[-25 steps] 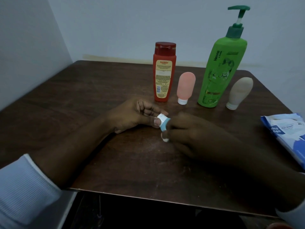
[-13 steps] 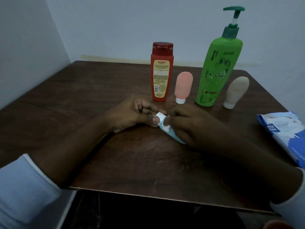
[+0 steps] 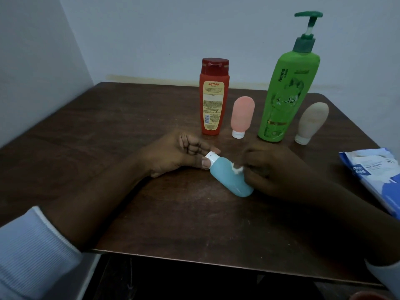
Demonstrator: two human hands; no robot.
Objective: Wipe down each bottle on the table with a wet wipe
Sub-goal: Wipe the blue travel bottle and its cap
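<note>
A small teal squeeze bottle with a white cap lies on its side in the middle of the brown table. My left hand pinches its cap between thumb and fingers. My right hand presses a small white wet wipe against the bottle's upper side. Behind stand an orange bottle, a pink squeeze bottle, a tall green pump bottle and a beige squeeze bottle.
A blue and white pack of wet wipes lies at the table's right edge. Grey walls close in on the left and behind. The table's near edge runs just below my forearms.
My right hand has slid along the teal bottle toward its base, uncovering most of its body. The bottle now lies flatter on the table. My left hand stayed on the cap.
</note>
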